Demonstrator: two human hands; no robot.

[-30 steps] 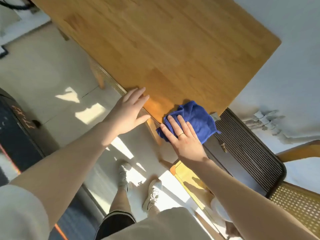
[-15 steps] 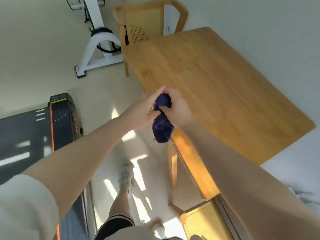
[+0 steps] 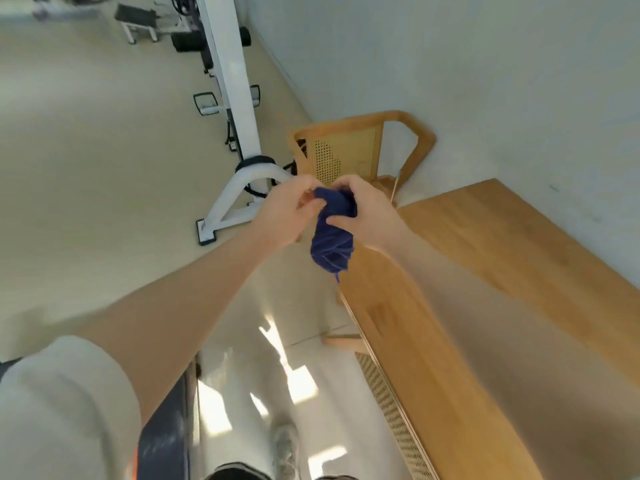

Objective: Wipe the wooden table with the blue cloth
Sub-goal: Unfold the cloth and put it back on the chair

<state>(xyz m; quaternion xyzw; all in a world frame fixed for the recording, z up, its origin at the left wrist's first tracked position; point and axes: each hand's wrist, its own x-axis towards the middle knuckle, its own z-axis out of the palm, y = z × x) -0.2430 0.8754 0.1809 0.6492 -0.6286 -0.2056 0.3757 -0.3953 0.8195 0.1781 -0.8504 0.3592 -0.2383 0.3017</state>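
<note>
The blue cloth (image 3: 333, 237) hangs bunched in the air, off the near-left edge of the wooden table (image 3: 512, 258). My left hand (image 3: 289, 211) pinches its upper left part. My right hand (image 3: 369, 211) grips its top from the right, thumb pressed on the fabric. The cloth's lower end dangles just above the table's edge and does not lie on the wood. The table runs from the centre right down to the lower right, and my right forearm crosses over it.
A wooden chair with a cane back (image 3: 349, 150) stands at the table's far end by the white wall (image 3: 485, 64). A white exercise machine (image 3: 235, 133) is on the pale floor to the left. A dark treadmill edge (image 3: 162, 441) lies at bottom left, near my shoe (image 3: 284, 441).
One second ago my right hand pressed the cloth flat on the table corner. Since then the cloth was lifted off, both hands took hold of it, and the view swung toward the table's far end.
</note>
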